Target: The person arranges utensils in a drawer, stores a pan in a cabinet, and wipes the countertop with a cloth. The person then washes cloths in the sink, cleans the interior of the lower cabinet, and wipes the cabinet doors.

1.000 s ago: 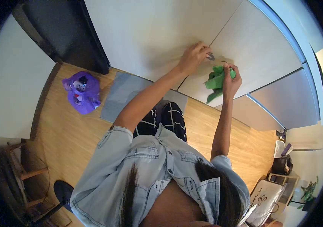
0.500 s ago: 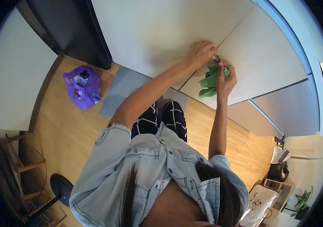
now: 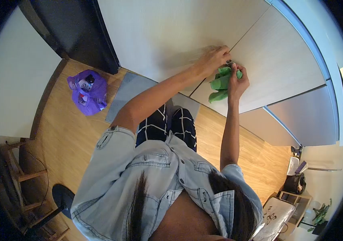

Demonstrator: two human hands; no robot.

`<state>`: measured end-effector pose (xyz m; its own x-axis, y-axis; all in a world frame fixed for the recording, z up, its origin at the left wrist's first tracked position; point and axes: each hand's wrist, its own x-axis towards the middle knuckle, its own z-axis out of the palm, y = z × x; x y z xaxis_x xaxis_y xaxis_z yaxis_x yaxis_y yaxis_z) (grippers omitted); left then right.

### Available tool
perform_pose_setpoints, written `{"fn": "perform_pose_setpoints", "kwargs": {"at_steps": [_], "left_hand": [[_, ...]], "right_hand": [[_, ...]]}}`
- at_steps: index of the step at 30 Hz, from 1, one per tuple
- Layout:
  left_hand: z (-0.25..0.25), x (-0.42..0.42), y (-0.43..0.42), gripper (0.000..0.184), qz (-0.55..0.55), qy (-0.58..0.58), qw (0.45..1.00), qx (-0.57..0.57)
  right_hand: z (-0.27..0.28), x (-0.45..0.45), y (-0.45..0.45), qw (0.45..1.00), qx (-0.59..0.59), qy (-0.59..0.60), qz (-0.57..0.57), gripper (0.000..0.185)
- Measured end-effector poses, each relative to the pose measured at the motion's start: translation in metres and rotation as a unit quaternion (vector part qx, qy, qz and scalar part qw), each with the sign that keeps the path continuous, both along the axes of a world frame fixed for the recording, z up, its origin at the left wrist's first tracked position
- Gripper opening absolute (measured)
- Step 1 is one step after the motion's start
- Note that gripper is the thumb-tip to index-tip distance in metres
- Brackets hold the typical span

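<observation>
A crumpled green cloth [image 3: 219, 83] hangs from my right hand [image 3: 238, 82], whose fingers are closed on it. Just up and left of that, my left hand [image 3: 215, 59] has its fingertips pinched at a small shiny metal piece [image 3: 229, 62]. The metal piece sits between both hands, close to the seam of the pale cabinet front [image 3: 171, 36]. Its exact kind is too small to tell, and the fingers partly hide it. My right thumb and part of the cloth are beside it.
A purple plastic bag [image 3: 95, 104] with things in it stands on the wood floor. A grey mat [image 3: 129, 90] lies along the cabinet foot. A dark door panel [image 3: 83, 36] is at upper left, a black round base [image 3: 63, 197] at lower left.
Both hands have shifted slightly left, staying at the metal piece. The left wrist has dropped a little, and the green cloth has moved left with the right hand.
</observation>
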<state>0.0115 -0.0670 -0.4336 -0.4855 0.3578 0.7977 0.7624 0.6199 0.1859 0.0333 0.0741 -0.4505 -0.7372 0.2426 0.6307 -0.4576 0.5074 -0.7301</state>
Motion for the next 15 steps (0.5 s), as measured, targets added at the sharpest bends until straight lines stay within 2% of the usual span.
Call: {"fn": "perform_pose_setpoints", "kwargs": {"at_steps": [4, 8, 10, 13, 15], "left_hand": [[-0.004, -0.002, -0.003, 0.016, -0.012, 0.003, 1.000, 0.002], [-0.006, -0.004, 0.000, 0.014, 0.020, -0.030, 0.999, -0.007], [-0.010, -0.007, -0.002, 0.012, 0.013, -0.023, 0.999, 0.023], [-0.011, -0.004, -0.003, 0.011, 0.013, -0.025, 0.998, 0.048], [-0.013, -0.004, 0.001, 0.011, 0.016, -0.025, 0.998, 0.054]], "right_hand": [[-0.003, -0.002, -0.003, 1.000, 0.002, -0.007, -0.007, 0.014], [-0.019, -0.018, 0.001, 0.992, 0.064, 0.088, -0.058, 0.014], [-0.017, -0.013, -0.007, 0.982, 0.074, 0.145, -0.097, 0.011], [-0.015, -0.008, -0.009, 0.989, 0.055, 0.111, -0.085, 0.011], [-0.004, -0.004, -0.010, 0.987, 0.111, 0.071, -0.097, 0.009]]}}
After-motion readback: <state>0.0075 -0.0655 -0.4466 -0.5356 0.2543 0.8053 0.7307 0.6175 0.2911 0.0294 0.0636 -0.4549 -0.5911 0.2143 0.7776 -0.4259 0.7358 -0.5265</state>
